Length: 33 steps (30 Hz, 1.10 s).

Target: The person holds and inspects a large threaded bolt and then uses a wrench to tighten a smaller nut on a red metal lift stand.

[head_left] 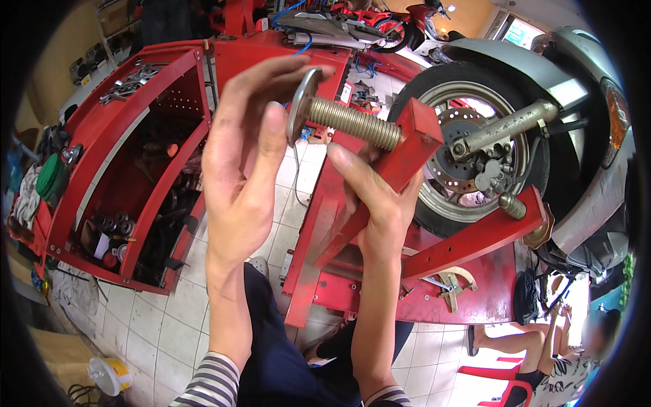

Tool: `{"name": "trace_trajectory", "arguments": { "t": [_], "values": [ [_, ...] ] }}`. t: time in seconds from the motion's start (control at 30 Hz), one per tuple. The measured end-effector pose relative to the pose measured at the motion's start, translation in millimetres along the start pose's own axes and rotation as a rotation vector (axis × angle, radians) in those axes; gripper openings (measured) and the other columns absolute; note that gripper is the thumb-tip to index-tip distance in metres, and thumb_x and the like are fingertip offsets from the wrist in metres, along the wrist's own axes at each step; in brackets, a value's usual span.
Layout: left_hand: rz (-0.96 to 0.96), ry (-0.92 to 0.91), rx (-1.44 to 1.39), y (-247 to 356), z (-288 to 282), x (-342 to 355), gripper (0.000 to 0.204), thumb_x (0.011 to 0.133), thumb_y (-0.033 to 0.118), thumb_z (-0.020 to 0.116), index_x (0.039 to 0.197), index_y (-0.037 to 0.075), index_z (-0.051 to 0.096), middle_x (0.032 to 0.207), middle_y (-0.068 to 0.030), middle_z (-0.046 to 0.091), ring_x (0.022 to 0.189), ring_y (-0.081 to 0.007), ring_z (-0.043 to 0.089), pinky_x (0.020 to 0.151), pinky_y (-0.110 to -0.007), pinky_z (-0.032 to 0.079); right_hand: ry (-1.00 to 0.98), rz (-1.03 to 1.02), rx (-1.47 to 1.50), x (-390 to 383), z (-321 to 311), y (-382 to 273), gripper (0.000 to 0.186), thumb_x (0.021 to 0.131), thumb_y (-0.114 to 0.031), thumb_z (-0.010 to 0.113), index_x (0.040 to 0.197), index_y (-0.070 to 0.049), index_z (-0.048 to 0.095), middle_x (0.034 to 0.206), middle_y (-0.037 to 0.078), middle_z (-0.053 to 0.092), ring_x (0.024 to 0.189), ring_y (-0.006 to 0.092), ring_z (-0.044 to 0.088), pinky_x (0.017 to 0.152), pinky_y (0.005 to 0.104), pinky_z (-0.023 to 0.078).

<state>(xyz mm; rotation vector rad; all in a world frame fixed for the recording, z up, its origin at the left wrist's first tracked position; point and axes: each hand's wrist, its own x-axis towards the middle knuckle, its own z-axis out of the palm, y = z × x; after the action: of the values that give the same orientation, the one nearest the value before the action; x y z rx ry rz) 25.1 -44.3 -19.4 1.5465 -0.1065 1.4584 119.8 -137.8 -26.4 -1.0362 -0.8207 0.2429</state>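
A thick threaded clamp screw runs through the top of a red metal bracket arm. At its left end is a round metal plate. My left hand curves around this plate, fingers over its upper rim and thumb by its outer face. Below the screw, my right hand is wrapped round the red arm, its thumb pointing up along the near side; the other fingers are mostly hidden behind the metal. Just beyond the arm stands a motorbike wheel with a drilled brake disc.
A second red arm with its own screw lies to the right. Loose metal parts rest on the red platform. At left stands a red tool cart holding tools. Another person sits at lower right.
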Motion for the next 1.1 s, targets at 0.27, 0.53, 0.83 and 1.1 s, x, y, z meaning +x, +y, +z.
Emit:
{"name": "trace_trajectory", "arguments": {
  "t": [0.27, 0.53, 0.83, 1.1],
  "values": [
    [-0.012, 0.099, 0.098, 19.8, 4.5, -1.7, 0.043, 0.108, 0.023, 0.038, 0.138, -0.006, 0.047, 0.135, -0.0191, 0.057, 0.126, -0.0287, 0.055, 0.110, -0.039, 0.039, -0.025, -0.006, 0.013, 0.3, -1.6, -0.3, 0.026, 0.079, -0.010, 0.084, 0.087, -0.002, 0.060, 0.067, -0.007, 0.049, 0.059, 0.0020, 0.042, 0.053, 0.0206, 0.033],
    [0.121, -0.040, -0.033, 6.8, 6.9, -0.2, 0.038, 0.104, 0.013, 0.043, 0.137, -0.007, 0.046, 0.128, -0.0209, 0.060, 0.128, -0.0325, 0.053, 0.108, -0.041, 0.041, -0.034, -0.008, 0.020, 1.8, -1.9, -0.5, 0.030, 0.078, -0.010, 0.084, 0.092, -0.002, 0.058, 0.071, -0.005, 0.053, 0.063, 0.0027, 0.046, 0.057, 0.0210, 0.037],
    [-0.077, 0.102, -0.044, 5.7, 9.6, 0.9, 0.039, 0.107, 0.022, 0.045, 0.134, -0.005, 0.049, 0.124, -0.0158, 0.061, 0.123, -0.0227, 0.054, 0.105, -0.033, 0.041, -0.023, -0.018, 0.035, 1.3, -0.9, -2.0, 0.030, 0.079, -0.009, 0.084, 0.092, -0.001, 0.058, 0.072, -0.005, 0.053, 0.064, 0.0025, 0.046, 0.056, 0.0211, 0.037],
    [-0.215, 0.054, -0.156, 6.6, 4.0, -3.5, 0.042, 0.107, 0.029, 0.047, 0.130, -0.006, 0.055, 0.117, -0.0111, 0.065, 0.110, -0.0163, 0.061, 0.100, -0.030, 0.044, -0.025, -0.004, 0.029, 0.5, 0.2, -3.4, 0.028, 0.080, -0.009, 0.082, 0.092, -0.001, 0.059, 0.070, -0.006, 0.052, 0.062, 0.0022, 0.045, 0.056, 0.0208, 0.037]
  ]
}}
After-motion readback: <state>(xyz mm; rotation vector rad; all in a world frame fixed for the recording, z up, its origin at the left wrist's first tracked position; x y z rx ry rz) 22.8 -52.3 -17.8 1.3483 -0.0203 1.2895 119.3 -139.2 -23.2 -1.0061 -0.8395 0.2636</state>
